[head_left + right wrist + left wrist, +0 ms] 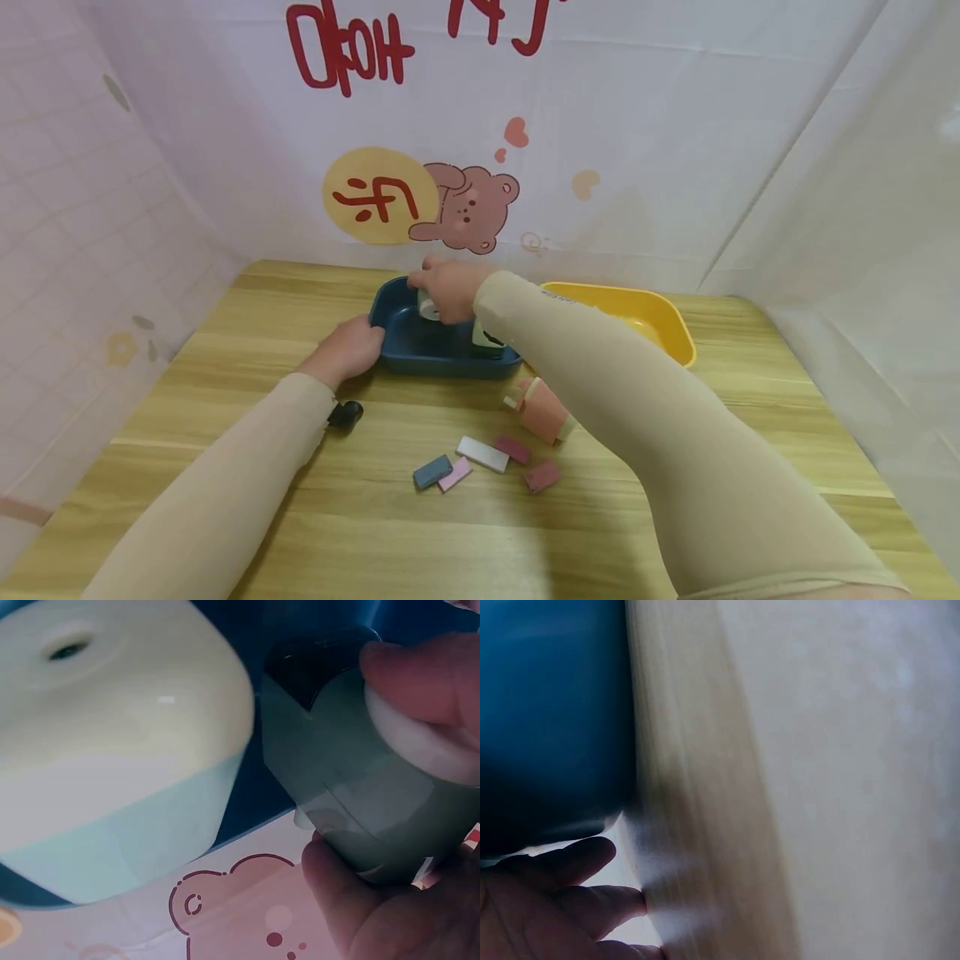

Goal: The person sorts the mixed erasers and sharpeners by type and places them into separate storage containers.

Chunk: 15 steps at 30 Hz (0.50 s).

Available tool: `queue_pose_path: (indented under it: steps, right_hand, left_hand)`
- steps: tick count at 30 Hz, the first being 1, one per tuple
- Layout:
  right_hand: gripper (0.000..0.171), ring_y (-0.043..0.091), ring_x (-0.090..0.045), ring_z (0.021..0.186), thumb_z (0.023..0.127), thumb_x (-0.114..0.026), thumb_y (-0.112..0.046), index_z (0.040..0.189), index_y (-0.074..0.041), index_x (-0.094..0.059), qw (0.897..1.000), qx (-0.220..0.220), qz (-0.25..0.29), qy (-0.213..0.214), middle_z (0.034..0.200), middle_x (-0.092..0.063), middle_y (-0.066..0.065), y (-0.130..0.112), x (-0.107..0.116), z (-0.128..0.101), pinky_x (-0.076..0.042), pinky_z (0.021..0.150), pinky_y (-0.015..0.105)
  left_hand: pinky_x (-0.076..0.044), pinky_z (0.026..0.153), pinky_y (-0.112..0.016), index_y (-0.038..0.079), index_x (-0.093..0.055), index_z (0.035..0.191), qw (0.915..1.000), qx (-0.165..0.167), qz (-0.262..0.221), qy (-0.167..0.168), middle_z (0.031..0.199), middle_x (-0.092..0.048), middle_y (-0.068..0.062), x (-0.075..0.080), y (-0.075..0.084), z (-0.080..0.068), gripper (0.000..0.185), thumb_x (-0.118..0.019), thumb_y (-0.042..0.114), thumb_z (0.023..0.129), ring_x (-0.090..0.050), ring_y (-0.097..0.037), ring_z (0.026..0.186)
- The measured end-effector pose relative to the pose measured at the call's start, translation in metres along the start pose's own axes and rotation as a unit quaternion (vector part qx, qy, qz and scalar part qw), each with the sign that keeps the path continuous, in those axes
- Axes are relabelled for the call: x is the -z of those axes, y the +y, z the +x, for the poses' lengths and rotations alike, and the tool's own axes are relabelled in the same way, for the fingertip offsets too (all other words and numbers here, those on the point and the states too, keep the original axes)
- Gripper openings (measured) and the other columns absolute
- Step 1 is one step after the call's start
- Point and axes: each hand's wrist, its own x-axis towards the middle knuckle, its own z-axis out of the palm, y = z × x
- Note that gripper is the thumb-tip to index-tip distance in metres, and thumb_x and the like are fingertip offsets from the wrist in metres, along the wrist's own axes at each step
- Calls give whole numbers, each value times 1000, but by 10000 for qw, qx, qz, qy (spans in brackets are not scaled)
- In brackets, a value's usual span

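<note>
My right hand (452, 287) is over the dark blue tray (450, 367). Thumb and fingers grip a grey-green rounded block (322, 757) with a white round part, held inside the tray. Beside it in the right wrist view sits a cream and pale blue boxy thing (127, 735) with a small hole in its face. My left hand (348, 350) touches the tray's left end from outside. In the left wrist view its loosely extended fingers (596, 904) lie by the tray's lower corner; the thumb is hidden there.
A yellow tray (675, 333) stands right of the blue one, partly behind my right sleeve. A pink and cream thing (543, 411) lies in front. Nearer me are several small blocks: a blue-grey one (432, 472), a white one (483, 454) and pink ones. A white printed sheet (637, 125) hangs behind.
</note>
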Motion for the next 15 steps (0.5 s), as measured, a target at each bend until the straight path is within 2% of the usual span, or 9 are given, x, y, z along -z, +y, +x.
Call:
queue_pose_path:
  steps: [15]
  right_hand:
    - [69,25,-59,112,96,-72,-11,158,-18,-44,9999,119,40,84,146,-48,11,3,-2,-2,-52,105,37]
  left_hand:
    - [-40,114,-62,-2,-48,150,10000,16,64,74,150,-54,-25,-2,-2,1,59,-24,30,106,-54,-38,125]
